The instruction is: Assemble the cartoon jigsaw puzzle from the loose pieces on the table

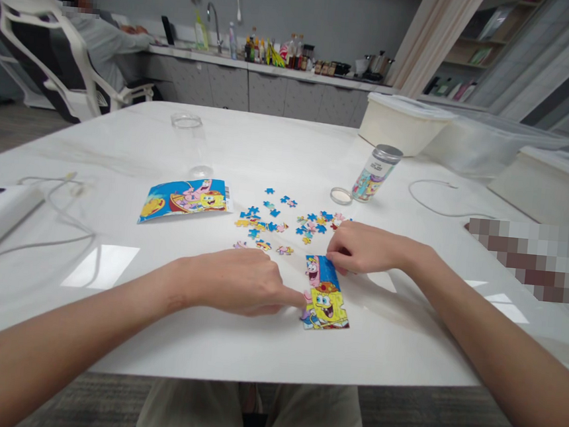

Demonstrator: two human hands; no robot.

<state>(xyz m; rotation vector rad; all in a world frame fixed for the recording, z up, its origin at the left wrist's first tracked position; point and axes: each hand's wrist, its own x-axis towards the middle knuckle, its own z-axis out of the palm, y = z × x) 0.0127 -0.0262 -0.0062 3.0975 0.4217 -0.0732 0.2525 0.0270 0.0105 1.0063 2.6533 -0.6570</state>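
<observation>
A joined section of jigsaw puzzle (327,296) lies flat near the table's front edge, with a yellow cartoon sponge and a pink character on blue. My left hand (239,281) reaches in from the left, its index finger stretched to the section's left edge and the other fingers curled under. At the section's upper right corner is my right hand (361,247), fingers bent together in a pinch; whatever is between the fingertips is hidden. Loose jigsaw pieces (266,225) are scattered just beyond both hands. To their left lies a creased picture sheet (186,199) with the same characters.
Behind the pieces stand a printed tin (377,174), its round lid (341,196) and a clear jar (193,146). Storage boxes (402,124) line the right back. A white device (0,218) with cables sits at left. A person (100,38) sits by the counter.
</observation>
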